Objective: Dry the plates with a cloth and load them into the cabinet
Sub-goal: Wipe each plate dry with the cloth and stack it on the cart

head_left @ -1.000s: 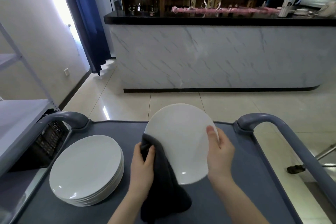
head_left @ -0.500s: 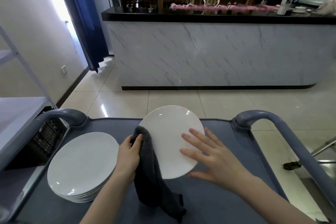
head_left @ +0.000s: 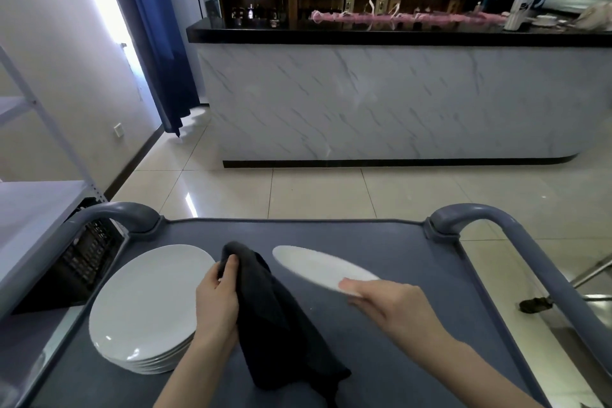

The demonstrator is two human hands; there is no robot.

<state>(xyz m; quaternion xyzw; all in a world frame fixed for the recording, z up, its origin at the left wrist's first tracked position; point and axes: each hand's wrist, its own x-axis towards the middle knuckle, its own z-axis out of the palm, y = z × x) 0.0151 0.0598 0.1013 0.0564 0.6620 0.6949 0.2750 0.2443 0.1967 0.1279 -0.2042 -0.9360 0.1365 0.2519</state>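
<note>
A white plate hangs nearly flat above the blue cart top. My right hand pinches its near rim, thumb on top. My left hand grips a dark grey cloth, which droops down to the cart surface. The cloth is apart from the held plate. A stack of several white plates sits on the left side of the cart, right beside my left hand.
The cart has grey handle bars at the left and the right. A metal shelf unit stands at the left edge. A marble-fronted counter lies across tiled floor ahead.
The plate went from upright against the cloth to nearly flat. My right hand moved from its face to pinching its rim. The cloth in my left hand came off the plate.
</note>
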